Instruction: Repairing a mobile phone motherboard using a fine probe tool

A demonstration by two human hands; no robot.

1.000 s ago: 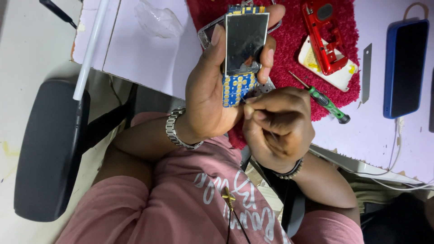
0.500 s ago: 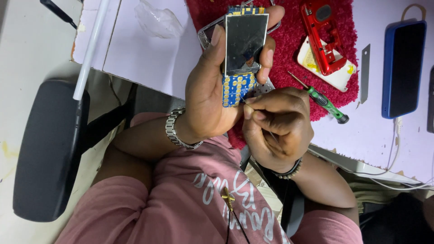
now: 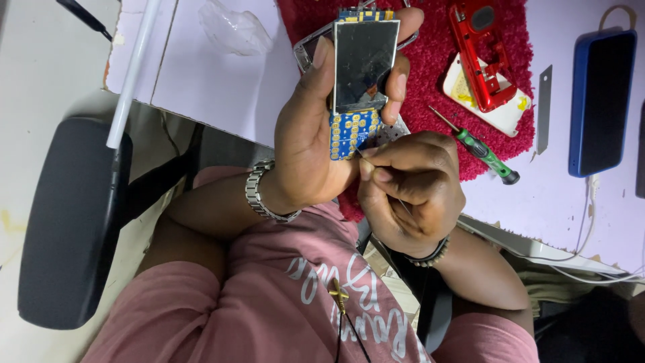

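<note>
Gripping a bare phone board (image 3: 359,81) upright above the lap, the left hand (image 3: 316,141) has its thumb along the board's left edge and its fingers curled round the right edge. The board is a narrow rectangle: a dark, glossy screen in a thin metal frame fills its upper part, and below that sits a blue circuit section dotted with small gold pads, which juts out just under the fingers.

The right hand (image 3: 410,191) is clenched just below and to the right, thumb and forefinger pinched on a thin metal tool (image 3: 363,156) — its tip touches the lower right corner of the blue section. Most of the tool is hidden in the fist.

Behind both hands a fuzzy red mat (image 3: 430,74) lies on a pale lilac table (image 3: 222,87). On the mat rest a glossy red plastic phone shell (image 3: 485,57) and a slim screwdriver (image 3: 478,148) with a green ribbed handle. A flat grey blade (image 3: 543,107) and a dark phone in a blue case (image 3: 601,101) lie on the table, well apart from the hands.
</note>
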